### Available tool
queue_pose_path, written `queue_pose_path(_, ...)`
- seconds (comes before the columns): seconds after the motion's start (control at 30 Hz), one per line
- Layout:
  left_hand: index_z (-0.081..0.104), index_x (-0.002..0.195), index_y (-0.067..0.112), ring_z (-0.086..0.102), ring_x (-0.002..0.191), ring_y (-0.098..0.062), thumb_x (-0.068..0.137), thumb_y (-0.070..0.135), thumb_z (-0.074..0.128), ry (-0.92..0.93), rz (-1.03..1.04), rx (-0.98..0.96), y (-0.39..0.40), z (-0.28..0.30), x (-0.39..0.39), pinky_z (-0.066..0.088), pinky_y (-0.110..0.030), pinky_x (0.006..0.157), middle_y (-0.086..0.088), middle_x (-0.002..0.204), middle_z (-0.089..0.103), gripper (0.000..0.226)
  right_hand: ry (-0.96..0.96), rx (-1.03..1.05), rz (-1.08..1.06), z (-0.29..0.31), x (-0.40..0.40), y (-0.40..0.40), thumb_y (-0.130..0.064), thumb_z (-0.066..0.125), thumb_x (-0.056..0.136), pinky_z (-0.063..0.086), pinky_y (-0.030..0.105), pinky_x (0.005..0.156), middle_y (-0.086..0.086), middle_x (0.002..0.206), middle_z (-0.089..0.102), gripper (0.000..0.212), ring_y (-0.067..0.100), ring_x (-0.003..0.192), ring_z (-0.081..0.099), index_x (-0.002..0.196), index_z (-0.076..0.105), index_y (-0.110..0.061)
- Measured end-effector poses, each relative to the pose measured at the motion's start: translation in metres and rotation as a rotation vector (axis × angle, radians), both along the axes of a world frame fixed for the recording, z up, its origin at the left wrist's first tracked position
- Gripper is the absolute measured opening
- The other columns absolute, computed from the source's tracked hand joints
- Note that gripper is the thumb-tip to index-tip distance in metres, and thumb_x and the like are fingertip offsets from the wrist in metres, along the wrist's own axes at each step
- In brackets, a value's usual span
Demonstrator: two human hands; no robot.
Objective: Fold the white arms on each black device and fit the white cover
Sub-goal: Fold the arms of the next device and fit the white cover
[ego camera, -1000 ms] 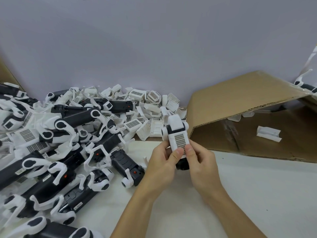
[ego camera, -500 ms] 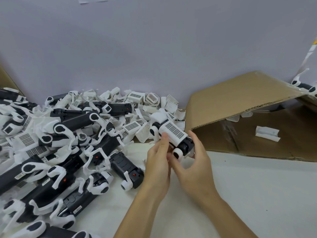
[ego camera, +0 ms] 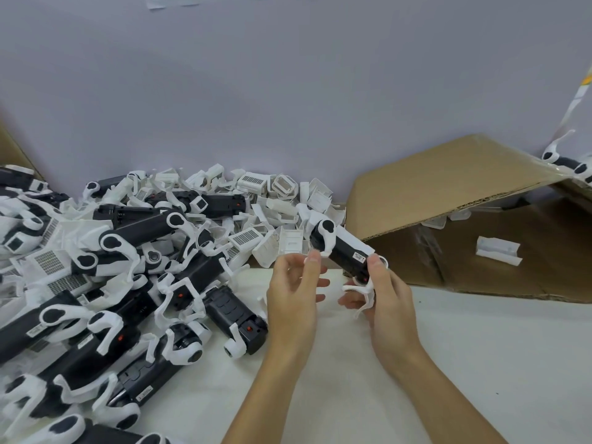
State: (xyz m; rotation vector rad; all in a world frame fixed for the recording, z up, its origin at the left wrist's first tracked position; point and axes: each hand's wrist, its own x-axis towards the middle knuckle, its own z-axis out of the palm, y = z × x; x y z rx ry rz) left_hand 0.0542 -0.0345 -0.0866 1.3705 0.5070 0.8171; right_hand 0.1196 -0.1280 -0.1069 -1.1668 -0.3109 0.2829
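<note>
My right hand point(ego camera: 386, 299) grips the near end of a black device point(ego camera: 341, 248) with white arms, held above the table and pointing up to the left. A white cover sits along its top side. One white arm point(ego camera: 362, 293) sticks out below it, across my right fingers. My left hand point(ego camera: 296, 286) is beside the device's far end, fingers loosely curled, its fingertips touching a folded white arm near the black round end.
A big pile of black devices with white arms point(ego camera: 96, 283) fills the left of the white table point(ego camera: 480, 363). Loose white covers point(ego camera: 282, 200) lie at the back by the wall. A cardboard box point(ego camera: 464, 193) on its side lies at the right, a white cover point(ego camera: 498, 249) inside.
The device has turned from upright, label facing me, to lying slanted with its side toward me. My left hand has let go of the body and now only touches it.
</note>
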Motion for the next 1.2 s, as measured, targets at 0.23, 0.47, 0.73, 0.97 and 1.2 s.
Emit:
queue_pose_path(0.23, 0.064, 0.102, 0.016, 0.069, 0.091, -0.019, 0.096, 0.011, 0.058, -0.068, -0.031, -0.152, 0.003, 0.0, 0.0, 0.058, -0.028, 0.07, -0.003, 0.09, 0.064, 0.01, -0.427, 0.001, -0.039, -0.004, -0.006, -0.007, -0.031, 0.071, 0.077, 0.052, 0.026, 0.089, -0.004, 0.116, 0.066, 0.05, 0.021, 0.111, 0.063, 0.125, 0.055, -0.023)
queue_pose_path(0.47, 0.063, 0.107, 0.017, 0.067, 0.092, -0.011, 0.08, 0.047, 0.073, -0.104, -0.009, -0.196, -0.001, 0.0, 0.0, 0.06, -0.033, 0.083, 0.005, 0.09, 0.072, 0.042, -0.772, -0.23, -0.14, -0.006, -0.003, -0.006, -0.018, 0.075, 0.076, 0.04, 0.012, 0.092, -0.003, 0.123, 0.056, 0.056, 0.016, 0.116, 0.056, 0.127, 0.052, -0.017)
queue_pose_path(0.73, 0.07, 0.11, 0.021, 0.065, 0.103, -0.006, 0.091, 0.042, 0.058, -0.208, -0.025, -0.016, -0.001, -0.001, -0.004, 0.057, -0.029, 0.083, 0.005, 0.11, 0.068, 0.031, -0.365, -0.363, -0.13, -0.004, 0.006, -0.02, -0.049, 0.064, 0.082, 0.052, 0.017, 0.064, -0.01, 0.087, 0.072, 0.041, 0.008, 0.076, 0.068, 0.121, 0.063, -0.037)
queue_pose_path(0.97, 0.05, 0.125, 0.021, 0.04, 0.13, -0.01, 0.098, 0.034, 0.033, -0.184, 0.246, 0.505, -0.006, -0.013, -0.007, 0.035, -0.014, 0.1, -0.004, 0.139, 0.04, 0.035, 0.483, -0.08, 0.158, 0.03, -0.001, -0.013, -0.029, 0.056, 0.099, 0.057, 0.037, 0.053, 0.022, 0.08, 0.066, 0.029, 0.031, 0.061, 0.06, 0.103, 0.064, -0.002)
queue_pose_path(1.2, 0.05, 0.122, 0.024, 0.041, 0.126, -0.011, 0.093, 0.034, 0.032, -0.193, 0.229, 0.542, -0.008, -0.014, -0.006, 0.034, -0.007, 0.094, 0.01, 0.132, 0.039, 0.035, 0.341, 0.69, 0.017, 0.156, 0.051, -0.018, -0.026, 0.032, 0.107, 0.057, 0.038, 0.064, 0.019, 0.092, 0.064, 0.039, 0.028, 0.063, 0.064, 0.112, 0.065, -0.005)
